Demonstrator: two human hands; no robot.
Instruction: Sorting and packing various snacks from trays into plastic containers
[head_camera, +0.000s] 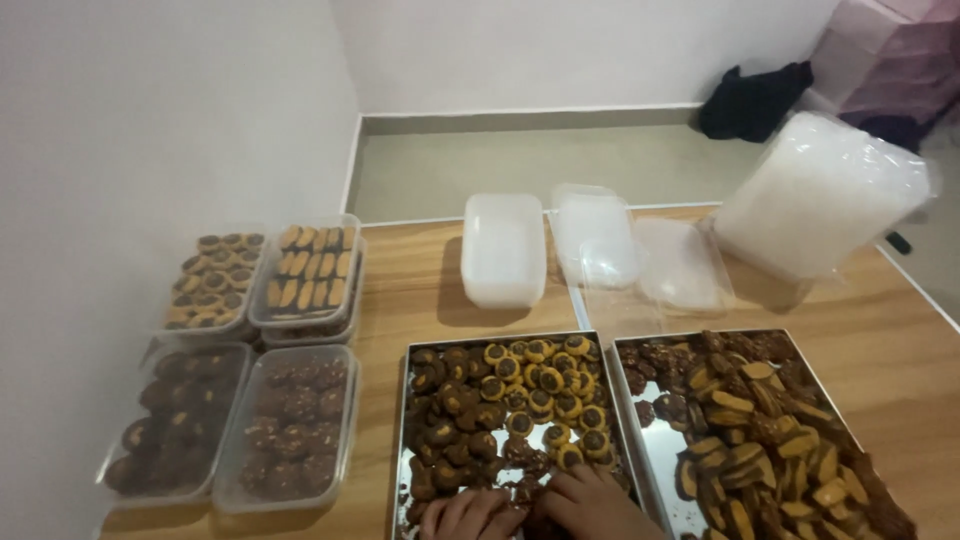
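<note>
My left hand (468, 515) and my right hand (590, 503) rest side by side at the near edge of a metal tray (400, 420). The tray holds dark chocolate cookies (455, 425) on its left and round yellow-rimmed cookies (550, 390) on its right. Both hands have their fingers curled down among the dark cookies at the tray's front. Whether either hand grips a cookie is hidden by the fingers and the bottom edge of the view.
A second metal tray (655, 450) on the right holds mixed brown and tan cookies. Filled clear containers (290, 420) stand at the left. An upside-down empty container (503, 250), lids (600, 240) and a tall stack of plastic containers (815, 195) lie behind.
</note>
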